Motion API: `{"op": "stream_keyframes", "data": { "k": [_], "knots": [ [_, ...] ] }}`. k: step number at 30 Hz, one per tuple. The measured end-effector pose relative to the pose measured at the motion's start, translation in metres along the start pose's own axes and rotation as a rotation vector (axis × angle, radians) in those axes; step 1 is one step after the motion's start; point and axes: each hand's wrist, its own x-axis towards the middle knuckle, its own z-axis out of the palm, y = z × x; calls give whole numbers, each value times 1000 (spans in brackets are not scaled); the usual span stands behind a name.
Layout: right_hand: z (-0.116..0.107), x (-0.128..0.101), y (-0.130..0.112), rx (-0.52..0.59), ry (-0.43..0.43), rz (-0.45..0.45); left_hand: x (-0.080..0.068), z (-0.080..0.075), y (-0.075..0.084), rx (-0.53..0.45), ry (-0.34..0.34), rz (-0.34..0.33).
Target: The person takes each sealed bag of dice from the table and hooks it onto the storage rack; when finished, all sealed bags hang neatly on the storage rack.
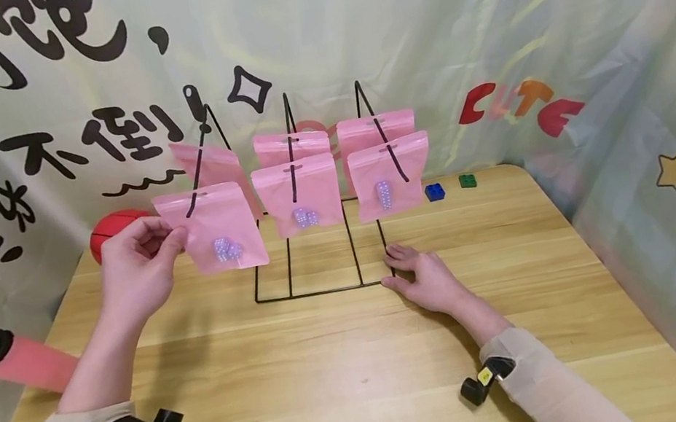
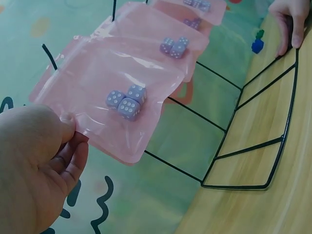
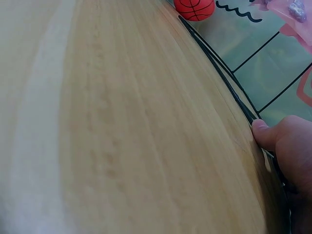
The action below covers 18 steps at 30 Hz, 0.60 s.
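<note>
My left hand (image 1: 138, 268) pinches the side edge of the front-left pink zip bag (image 1: 223, 236) between thumb and fingers. Lilac dice (image 2: 127, 102) show through its film. That bag is at the front of the left hook of a black wire display rack (image 1: 308, 295), and the hook's tip pokes out by its top edge. At the rack's front right base corner, my right hand (image 1: 425, 280) holds the wire, thumb on the near side. Its other fingers are partly hidden in the right wrist view.
More pink bags hang on the middle hook (image 1: 294, 185) and right hook (image 1: 394, 158), one behind another. A blue brick (image 1: 434, 192) and a green brick (image 1: 467, 181) lie right of the rack. A red ball (image 1: 108, 229) and a pink bottle (image 1: 30, 363) are at left.
</note>
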Motion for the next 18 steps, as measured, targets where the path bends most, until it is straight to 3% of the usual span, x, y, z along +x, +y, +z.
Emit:
{"op": "stream_keyframes", "data": {
  "k": [7,18],
  "knots": [
    [0,-3,0,1,-9,9,10,4,-2,14,13,-20],
    [-2,-1,1,-3,1,-5,25,8,0,-34,54,4]
  ]
}}
